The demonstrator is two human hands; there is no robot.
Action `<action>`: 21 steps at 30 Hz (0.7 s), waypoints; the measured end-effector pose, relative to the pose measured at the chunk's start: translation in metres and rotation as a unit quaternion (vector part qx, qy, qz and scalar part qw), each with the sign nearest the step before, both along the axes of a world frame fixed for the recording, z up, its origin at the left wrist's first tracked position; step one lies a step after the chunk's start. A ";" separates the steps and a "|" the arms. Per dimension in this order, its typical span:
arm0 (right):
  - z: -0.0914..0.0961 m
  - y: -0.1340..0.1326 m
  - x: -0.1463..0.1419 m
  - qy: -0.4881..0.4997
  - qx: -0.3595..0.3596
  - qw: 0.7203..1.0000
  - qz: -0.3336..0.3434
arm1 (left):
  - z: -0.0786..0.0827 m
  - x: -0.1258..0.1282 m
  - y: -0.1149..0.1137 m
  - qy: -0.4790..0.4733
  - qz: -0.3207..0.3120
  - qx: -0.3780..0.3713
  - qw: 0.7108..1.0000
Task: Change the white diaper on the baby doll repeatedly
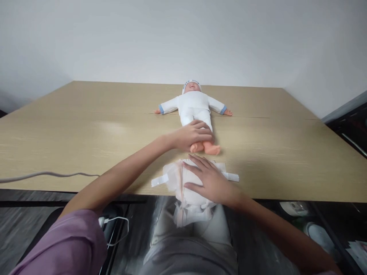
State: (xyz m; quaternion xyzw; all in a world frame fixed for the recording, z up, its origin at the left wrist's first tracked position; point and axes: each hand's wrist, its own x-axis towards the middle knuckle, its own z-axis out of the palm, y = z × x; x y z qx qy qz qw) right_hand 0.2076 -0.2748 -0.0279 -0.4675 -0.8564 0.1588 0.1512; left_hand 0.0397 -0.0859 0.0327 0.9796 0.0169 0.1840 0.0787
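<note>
A baby doll [194, 100] in a white top, white trousers and a printed cap lies on its back, arms spread and feet towards me. My left hand [195, 134] is wrapped round the doll's lower legs, just above its bare feet. Nearer to me, an unfolded white diaper [189, 193] lies at the table's front edge, its tabs stretched out to both sides and its near end hanging over the edge. Flat on top of the diaper rests my right hand [210, 179], fingers spread; it grips nothing.
The wooden table [272, 145] reaches back to a pale wall. A grey cable [48, 174] runs across its left side. Below the front edge at the right are some white items [318, 233]; a white plug and cord [114, 219] hang at the left.
</note>
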 end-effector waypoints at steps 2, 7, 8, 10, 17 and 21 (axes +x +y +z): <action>-0.001 0.012 0.007 -0.010 -0.014 1.000 0.013 | 0.019 -0.003 0.005 -0.039 0.026 -0.044 0.998; -0.009 0.061 0.026 -0.037 -0.012 0.996 0.074 | 0.070 -0.008 0.021 -0.127 0.091 -0.170 0.973; -0.010 0.071 0.029 -0.043 -0.006 0.996 0.083 | 0.077 -0.008 0.024 -0.142 0.092 -0.191 0.967; -0.011 0.089 0.030 -0.057 0.007 0.994 0.090 | 0.087 -0.008 0.030 -0.169 0.091 -0.215 0.957; -0.009 0.134 0.021 -0.087 0.080 0.992 0.049 | 0.092 -0.012 0.037 -0.187 0.114 -0.247 0.944; -0.002 0.175 0.021 -0.100 0.085 0.991 -0.020 | 0.094 -0.014 0.035 -0.201 0.124 -0.268 0.934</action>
